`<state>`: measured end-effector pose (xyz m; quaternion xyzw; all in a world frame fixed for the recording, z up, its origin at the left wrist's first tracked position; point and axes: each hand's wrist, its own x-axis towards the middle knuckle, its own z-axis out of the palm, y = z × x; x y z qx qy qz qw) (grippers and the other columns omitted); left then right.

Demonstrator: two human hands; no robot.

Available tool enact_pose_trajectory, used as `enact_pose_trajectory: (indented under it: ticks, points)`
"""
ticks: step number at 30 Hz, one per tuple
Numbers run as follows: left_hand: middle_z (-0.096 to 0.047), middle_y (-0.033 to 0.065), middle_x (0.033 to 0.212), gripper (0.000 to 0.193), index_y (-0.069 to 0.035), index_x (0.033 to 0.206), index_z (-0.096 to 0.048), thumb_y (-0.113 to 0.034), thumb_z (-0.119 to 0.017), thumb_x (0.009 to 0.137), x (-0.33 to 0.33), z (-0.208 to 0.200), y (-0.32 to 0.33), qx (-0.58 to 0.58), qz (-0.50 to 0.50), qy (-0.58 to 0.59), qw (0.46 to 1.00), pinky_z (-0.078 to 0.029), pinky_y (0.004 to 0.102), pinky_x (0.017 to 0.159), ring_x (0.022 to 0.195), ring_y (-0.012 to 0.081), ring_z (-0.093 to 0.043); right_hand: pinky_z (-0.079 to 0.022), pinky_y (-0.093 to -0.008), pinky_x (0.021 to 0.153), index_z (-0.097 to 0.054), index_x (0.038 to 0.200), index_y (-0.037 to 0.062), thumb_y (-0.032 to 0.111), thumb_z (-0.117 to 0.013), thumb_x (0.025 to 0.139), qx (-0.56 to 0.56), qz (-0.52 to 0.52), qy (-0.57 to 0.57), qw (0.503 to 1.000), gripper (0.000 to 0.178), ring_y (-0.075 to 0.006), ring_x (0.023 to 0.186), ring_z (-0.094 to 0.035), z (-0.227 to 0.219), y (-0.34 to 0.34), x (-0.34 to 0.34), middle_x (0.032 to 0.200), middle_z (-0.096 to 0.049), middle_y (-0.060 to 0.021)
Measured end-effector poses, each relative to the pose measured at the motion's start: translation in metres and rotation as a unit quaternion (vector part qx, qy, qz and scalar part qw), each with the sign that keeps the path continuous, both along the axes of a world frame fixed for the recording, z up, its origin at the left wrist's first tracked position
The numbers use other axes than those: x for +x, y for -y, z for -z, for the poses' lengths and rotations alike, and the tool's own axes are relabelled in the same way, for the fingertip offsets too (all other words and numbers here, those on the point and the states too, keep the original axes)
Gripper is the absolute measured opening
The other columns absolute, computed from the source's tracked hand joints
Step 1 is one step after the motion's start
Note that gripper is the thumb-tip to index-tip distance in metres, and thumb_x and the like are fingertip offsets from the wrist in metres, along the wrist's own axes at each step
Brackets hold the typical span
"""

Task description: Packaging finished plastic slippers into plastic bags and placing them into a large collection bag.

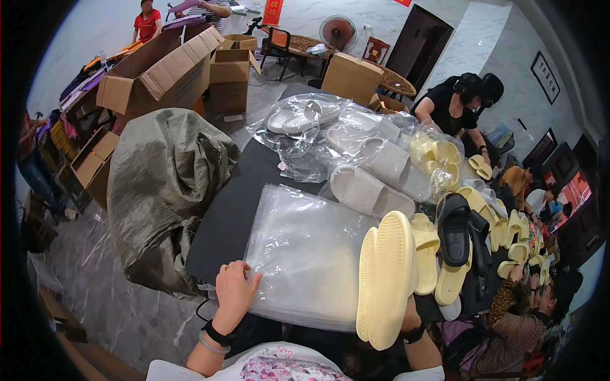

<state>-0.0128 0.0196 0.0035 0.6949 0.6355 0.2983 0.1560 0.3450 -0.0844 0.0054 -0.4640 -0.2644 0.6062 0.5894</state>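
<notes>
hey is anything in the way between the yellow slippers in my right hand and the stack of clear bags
Nothing visible is. The yellow slippers in your right hand overlap the right side of the clear bags in this view; whether they touch, I can't tell.

Pale yellow slippers (387,279), finely ridged; clear bags (298,254); grey slippers (365,192); black slippers (453,232). The tabletop (222,238) is black, the sack (159,184) olive-brown, the floor (159,320) grey with white veins, and the shirt (286,367) white (its front carries a pink flowery print).
</notes>
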Motion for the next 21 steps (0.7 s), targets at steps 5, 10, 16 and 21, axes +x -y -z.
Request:
enact_pose_trajectory:
  ticks: [5,10,16,21]
  points:
    - [-0.056,0.0093,0.072,0.028,-0.002,0.081,-0.057,-0.025,-0.071,0.072,-0.002,0.002,-0.001,-0.061,0.016,0.046,0.997,-0.042,0.037,0.067,0.074,0.0269,-0.052,-0.044,-0.0357,0.089,-0.038,0.13,0.0028,0.022,-0.039,0.095,-0.026,0.025,-0.161,0.986,0.04,-0.0236,0.108,-0.052,-0.005,-0.015,-0.008,0.122,-0.051,-0.0114]
    - [-0.054,0.0106,0.077,0.032,-0.002,0.079,-0.06,-0.033,-0.066,0.078,-0.001,0.0,-0.006,-0.027,0.024,0.067,0.997,-0.041,0.0378,0.069,0.077,0.0282,-0.05,-0.043,-0.0361,0.09,-0.038,0.131,0.0039,0.025,-0.037,0.095,-0.004,-0.023,0.147,0.989,0.041,-0.024,0.108,-0.052,0.027,-0.012,0.014,0.124,-0.05,-0.0099]
    - [-0.055,0.0115,0.077,0.029,-0.002,0.075,-0.061,-0.031,-0.066,0.076,0.001,0.002,-0.018,-0.029,0.019,0.07,0.997,-0.042,0.038,0.07,0.079,0.0289,-0.051,-0.043,-0.0346,0.09,-0.041,0.129,0.0043,0.027,-0.035,0.096,-0.056,0.004,-0.266,0.962,0.04,-0.0237,0.105,-0.053,0.015,-0.021,0.008,0.12,-0.053,-0.0083]
    - [-0.055,0.0109,0.078,0.027,-0.004,0.077,-0.058,-0.029,-0.068,0.074,0.001,0.001,-0.02,0.026,-0.012,0.012,1.0,-0.042,0.0384,0.068,0.081,0.0294,-0.052,-0.044,-0.0345,0.089,-0.042,0.126,0.0028,0.028,-0.035,0.096,-0.029,0.007,-0.129,0.991,0.04,-0.0232,0.103,-0.054,0.025,-0.023,0.008,0.118,-0.054,-0.0089]
